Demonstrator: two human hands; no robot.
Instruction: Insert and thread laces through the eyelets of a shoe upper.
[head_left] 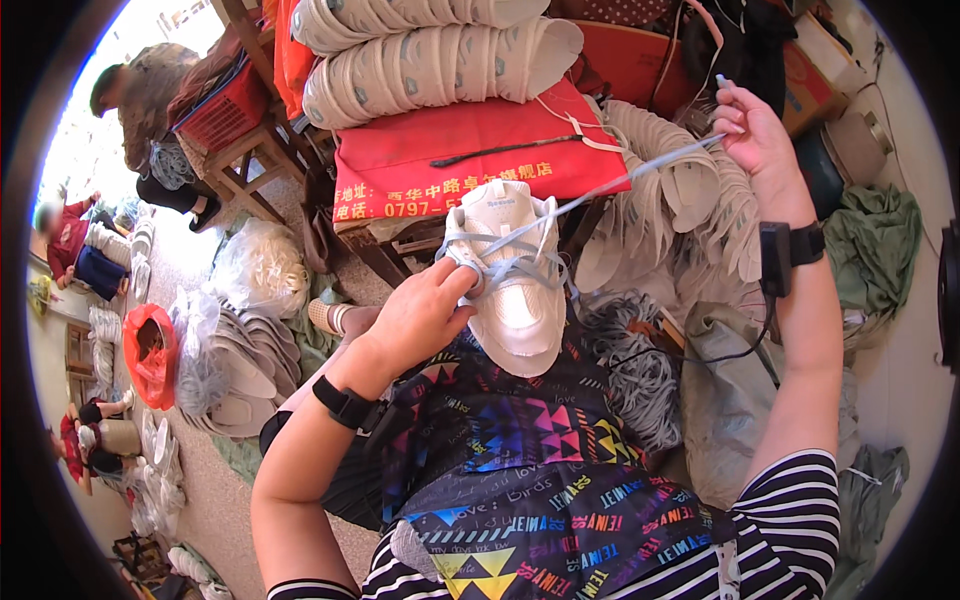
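Observation:
A white shoe upper [522,322] rests on my lap, its rounded toe end toward me and its tongue away from me. Grey-blue lace crosses over its eyelet area. My left hand [425,308] grips the upper's left side, fingertips at the eyelets and lace. Up at the right, my right hand [752,128] is raised with the lace [640,178] pinched in its fingers. The lace runs taut from the upper to that hand, and its tip sticks up above the fingers.
Ahead stands a small table with a red cloth [400,170], a dark thin tool [505,151] and stacked white uppers [430,75]. More uppers [690,190] hang at its right, above bundled grey laces [640,385]. Bagged shoe parts [255,270] lie left; other people sit farther off.

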